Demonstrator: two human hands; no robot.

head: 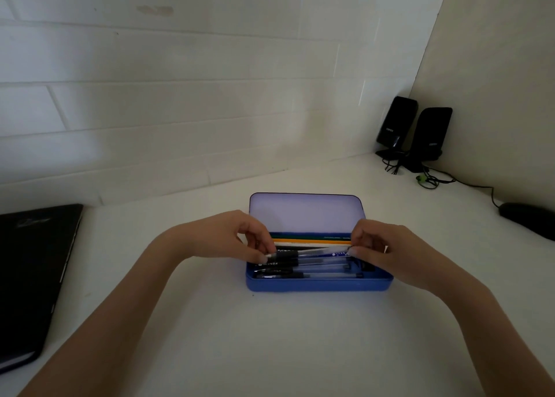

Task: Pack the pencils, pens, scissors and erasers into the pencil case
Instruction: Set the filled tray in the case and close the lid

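A blue pencil case (318, 285) lies open on the white desk, its pale lid (303, 213) standing up at the back. Green, orange and white pencils (312, 240) lie along its far side. Several clear pens with black grips (300, 269) fill the near part. My left hand (240, 234) pinches the black-grip end of one clear pen (315, 252), and my right hand (378, 246) pinches its other end. The pen is held level just above the others in the case. No scissors or erasers can be made out.
A closed black laptop (33, 273) lies at the left edge of the desk. Two black speakers (414, 129) with cables stand in the back right corner. A black mouse (528, 219) sits at the right. White walls close off the back and right.
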